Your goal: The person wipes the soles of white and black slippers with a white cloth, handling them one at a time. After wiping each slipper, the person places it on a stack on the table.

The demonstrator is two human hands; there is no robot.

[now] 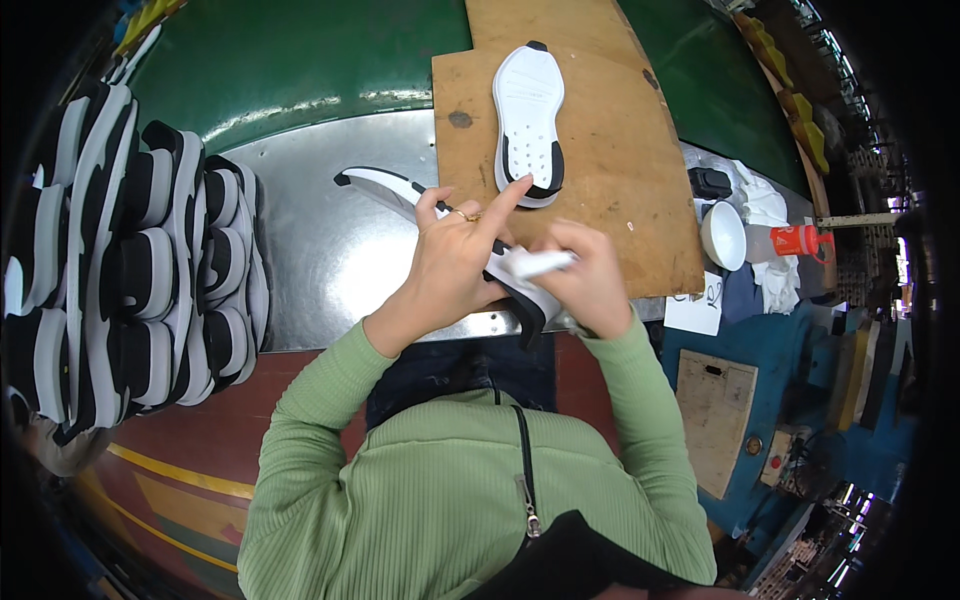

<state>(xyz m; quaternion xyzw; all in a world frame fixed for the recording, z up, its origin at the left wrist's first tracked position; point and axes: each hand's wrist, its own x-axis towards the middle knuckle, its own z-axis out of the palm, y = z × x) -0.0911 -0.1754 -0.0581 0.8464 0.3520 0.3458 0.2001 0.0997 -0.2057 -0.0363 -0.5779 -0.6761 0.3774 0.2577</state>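
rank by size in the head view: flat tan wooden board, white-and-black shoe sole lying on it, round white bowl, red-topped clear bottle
1. Flat tan wooden board
2. White-and-black shoe sole on it
3. Round white bowl and red-topped clear bottle: too alike to rank surely

1. Floor: dull red; yellow stripes crossing at lower left.
2. Bench: metal top, strong glare; brown board lying over part.
3. Beyond bench: glossy green surface.
4. Right: blue cabinet, tan panel on it.
5. Far right: dim clutter, scattered bright patches; source unclear.
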